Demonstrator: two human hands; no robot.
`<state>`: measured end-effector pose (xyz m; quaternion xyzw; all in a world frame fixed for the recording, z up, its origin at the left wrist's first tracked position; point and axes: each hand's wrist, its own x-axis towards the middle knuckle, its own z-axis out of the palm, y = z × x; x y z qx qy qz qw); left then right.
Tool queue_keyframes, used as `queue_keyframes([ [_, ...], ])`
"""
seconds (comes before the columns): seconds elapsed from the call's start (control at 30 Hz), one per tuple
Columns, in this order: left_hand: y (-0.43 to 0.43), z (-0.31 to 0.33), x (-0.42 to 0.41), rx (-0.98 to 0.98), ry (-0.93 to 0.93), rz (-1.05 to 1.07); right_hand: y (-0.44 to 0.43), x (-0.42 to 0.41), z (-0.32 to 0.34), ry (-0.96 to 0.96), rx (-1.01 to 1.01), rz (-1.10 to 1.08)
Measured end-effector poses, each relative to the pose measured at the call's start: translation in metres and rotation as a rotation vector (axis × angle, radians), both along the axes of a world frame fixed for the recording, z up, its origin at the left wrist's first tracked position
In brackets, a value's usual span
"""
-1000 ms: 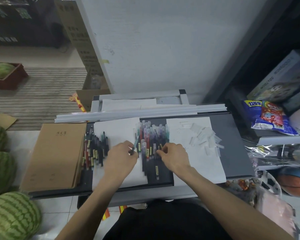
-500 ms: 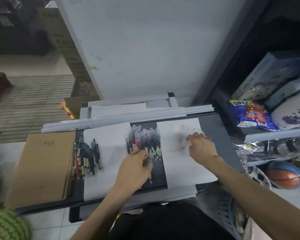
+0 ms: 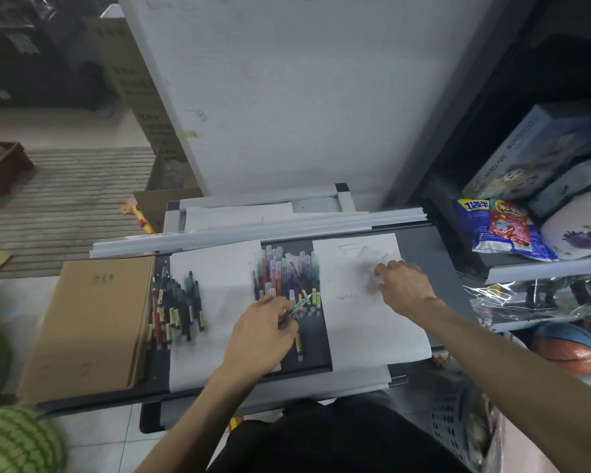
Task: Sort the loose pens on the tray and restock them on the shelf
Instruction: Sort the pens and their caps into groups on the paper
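**Pen sorting under way: one pen held, none shelved yet**

We look down at a dark tray (image 3: pixel 439 256) from a head-worn camera. Our landmark is the middle heap of pens (image 3: pixel 287 276), a loose bunch of mixed colours lying on the tray's centre.

Just below that heap, the left hand (image 3: pixel 260 336) pinches a single teal pen (image 3: pixel 300 304) in its grip. The pen's tip points up and right, over the heap's lower edge.

To the right of the heap, the right hand (image 3: pixel 405 288) reaches onto a white sheet (image 3: pixel 372 332), with its fingers curled at a blurred scatter of clear plastic pieces (image 3: pixel 362 259). We cannot tell whether that grip holds anything.

Well to the left of the heap lies a second group of darker pens (image 3: pixel 178 303), roughly in a row, and left of those a brown notebook (image 3: pixel 93 319). Far to the right of the heap stands the shelf (image 3: pixel 539 273), stocked with packets and boxes.

We judge that sorting is the step in hand, since many pens lie unsorted. The clear pieces may be caps, though blur leaves this uncertain. The next move likely calls for fitting one to the held pen, or laying that pen with its matching group.
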<state>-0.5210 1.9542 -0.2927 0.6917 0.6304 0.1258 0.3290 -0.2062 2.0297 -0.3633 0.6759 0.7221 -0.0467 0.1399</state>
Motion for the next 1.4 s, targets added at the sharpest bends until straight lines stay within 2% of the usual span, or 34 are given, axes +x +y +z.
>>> queue_keyframes([
  [0.17,-0.003,0.001,-0.002,0.009,-0.034,0.012,-0.002,-0.006,0.002,0.014,0.02,-0.018],
  [0.23,-0.003,0.002,-0.004,0.014,-0.063,0.028,-0.006,-0.014,0.007,0.136,0.067,-0.088],
  [0.33,-0.005,0.008,-0.007,0.029,-0.14,0.052,-0.018,-0.036,0.021,0.676,0.14,-0.332],
  [0.5,-0.01,0.027,-0.014,-0.032,-0.352,0.075,-0.046,-0.082,0.072,1.484,-0.004,-0.579],
  [0.6,-0.015,0.04,-0.018,-0.043,-0.441,0.071,-0.06,-0.098,0.102,1.801,-0.121,-0.663],
  [0.7,-0.018,0.057,-0.018,0.005,-0.49,0.029,-0.071,-0.108,0.122,1.971,-0.189,-0.709],
  [0.83,-0.022,0.068,-0.02,0.058,-0.503,0.005,-0.076,-0.114,0.131,2.013,-0.188,-0.741],
  [1.03,-0.019,0.074,-0.025,0.141,-0.436,-0.025,-0.075,-0.111,0.147,1.671,-0.066,-0.371],
  [1.17,-0.015,0.076,-0.03,0.192,-0.358,-0.053,-0.068,-0.105,0.161,1.506,-0.041,-0.259],
  [1.4,-0.011,0.072,-0.031,0.291,-0.276,-0.165,-0.067,-0.116,0.161,1.368,-0.083,-0.135],
])
